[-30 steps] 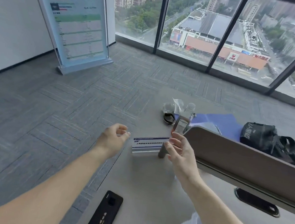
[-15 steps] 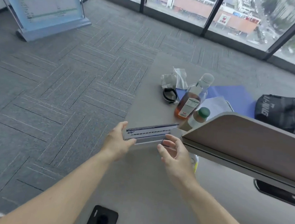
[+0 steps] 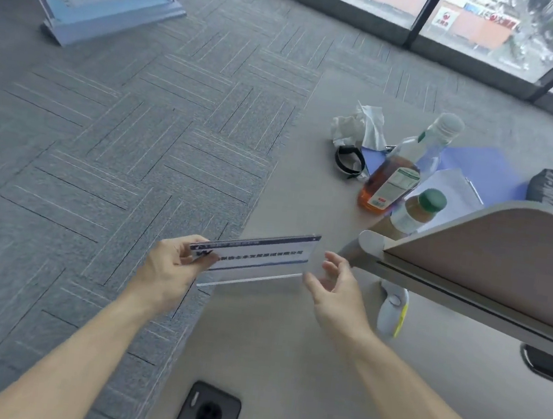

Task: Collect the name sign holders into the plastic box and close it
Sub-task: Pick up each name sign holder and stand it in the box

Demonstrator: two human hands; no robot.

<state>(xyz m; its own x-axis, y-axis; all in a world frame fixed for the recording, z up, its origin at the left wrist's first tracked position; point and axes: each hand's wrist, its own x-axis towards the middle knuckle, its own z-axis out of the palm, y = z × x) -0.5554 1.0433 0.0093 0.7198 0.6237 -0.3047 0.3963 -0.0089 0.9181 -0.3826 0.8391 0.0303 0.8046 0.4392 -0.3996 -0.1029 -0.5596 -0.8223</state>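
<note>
The left hand pinches the left end of the name sign holder between thumb and curled fingers. The holder (clear acrylic, with a blue-and-white printed card inside) stands nearly upright over the left edge of the grey desk, just below the middle of the view. I cannot tell whether its base touches the desktop. The right hand sits at the holder's 3 o'clock end, fingers spread and loosely bent, grasping nothing, its thumb tip just beside the lower corner. From the holder, a black phone lies at 6 o'clock, crumpled tissue at 1 o'clock, an amber bottle and a green-capped bottle at 2 o'clock, and a desk partition at 3 o'clock.
</note>
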